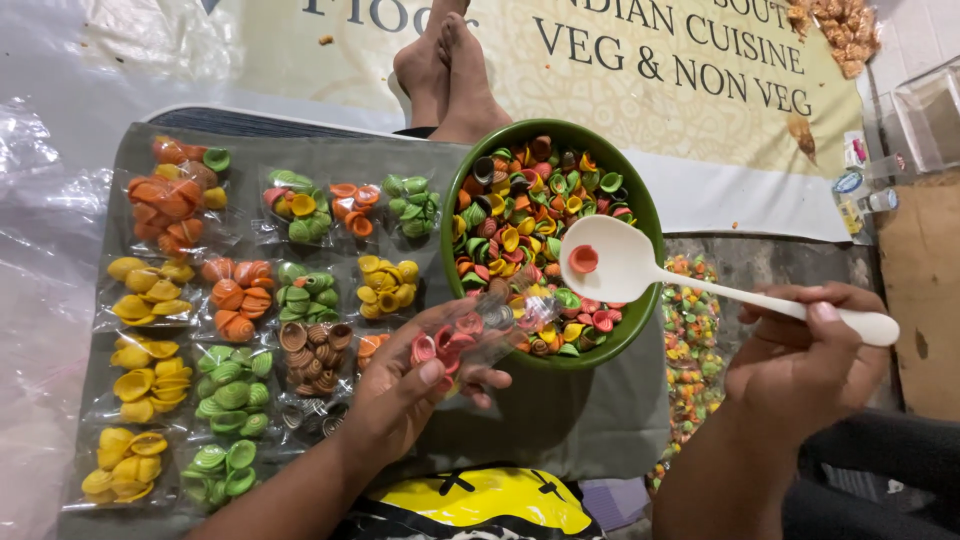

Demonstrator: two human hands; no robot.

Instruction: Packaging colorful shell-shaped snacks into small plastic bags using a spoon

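Note:
My left hand (405, 390) holds a small clear plastic bag (470, 335) with a few red shell-shaped snack pieces in it, tilted toward the rim of a green bowl (648, 225). The bowl is full of mixed coloured shell pieces. My right hand (800, 365) grips the handle of a white plastic spoon (612, 262), whose scoop hovers over the bowl with one red piece lying in it.
Several small filled bags (235, 300), sorted by colour in orange, yellow, green and brown, lie in rows on a grey cloth (570, 415) at left. A person's bare feet (445, 70) rest beyond the bowl on a printed banner. A large bag of mixed pieces (690, 340) lies right of the bowl.

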